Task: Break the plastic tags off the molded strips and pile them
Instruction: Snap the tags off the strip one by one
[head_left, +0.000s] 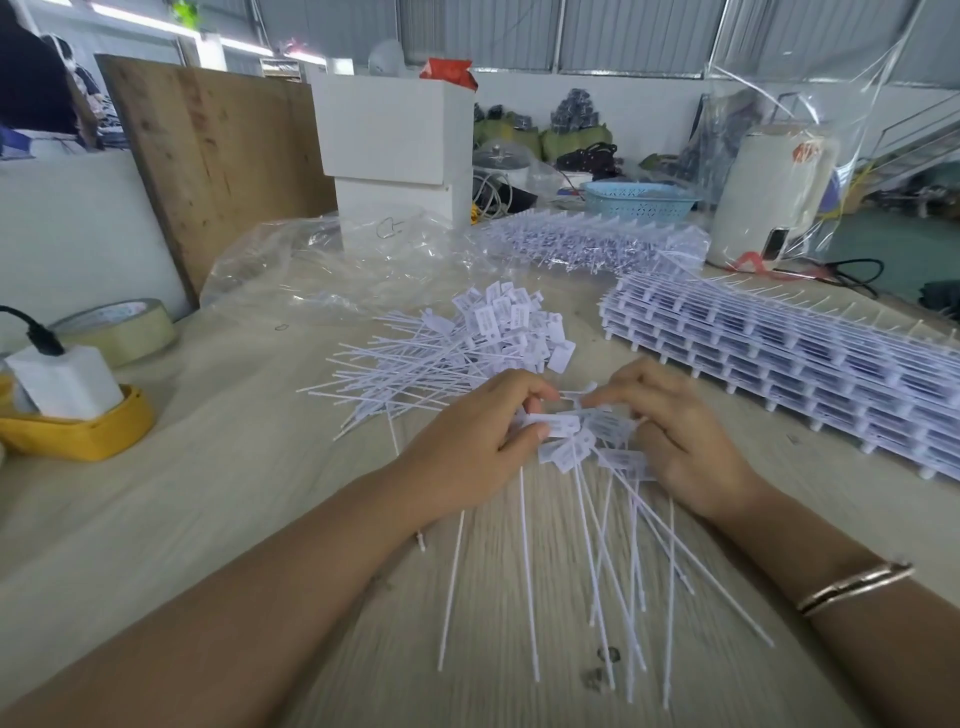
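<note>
Both hands (576, 436) pinch, seemingly, one tag bunch (587, 441); yellow tray (78, 434) holds white block (65, 384).

White tags (571, 441); yellow tray (78, 431); blue basket (639, 200).

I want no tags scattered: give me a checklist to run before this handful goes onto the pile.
1. Both hands grip the bunch of tags, left hand and right hand: ok.
2. Tag heads gathered together: ok.
3. Tails aligned: not ok, they fan out toward the body.
4. Pile of loose tags within view ahead: ok.
5. All tags free of the strip: cannot tell.
6. Stack of molded strips apart from the pile: ok.
</note>
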